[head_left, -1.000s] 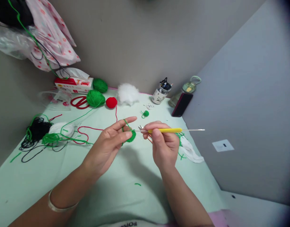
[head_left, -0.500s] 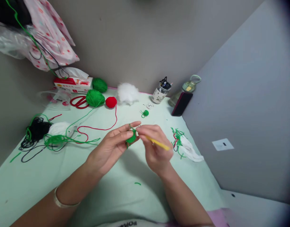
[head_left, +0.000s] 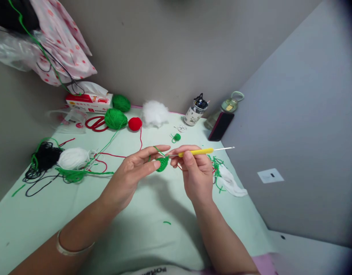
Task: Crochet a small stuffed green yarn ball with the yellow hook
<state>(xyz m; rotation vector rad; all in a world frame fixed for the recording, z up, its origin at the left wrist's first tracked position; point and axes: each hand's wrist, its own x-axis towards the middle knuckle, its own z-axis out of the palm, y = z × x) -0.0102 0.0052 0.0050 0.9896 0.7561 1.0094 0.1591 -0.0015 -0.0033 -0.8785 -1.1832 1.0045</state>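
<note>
Between thumb and fingers, my left hand (head_left: 130,172) pinches a small round green crochet piece (head_left: 162,164), with green yarn looped over the index finger. My right hand (head_left: 197,170) is closed on a yellow-handled crochet hook (head_left: 197,152). One metal end of the hook reaches to the top edge of the green piece; the other sticks out to the right. From a green yarn ball (head_left: 115,118) at the back left, a strand runs down toward the tangled green yarn (head_left: 72,174) left of my hands.
Red scissors (head_left: 96,124), a red yarn ball (head_left: 135,123) and white stuffing (head_left: 155,113) lie along the back. A jar (head_left: 194,115), a bottle (head_left: 231,102) and a phone (head_left: 221,126) stand back right. Black yarn (head_left: 46,157) and white yarn (head_left: 74,158) lie left; yarn scraps (head_left: 218,170) lie right.
The hook has swung from slanting down to nearly level, its far end now pointing right. My right hand has turned and moved slightly right. The green piece shows more openly.
</note>
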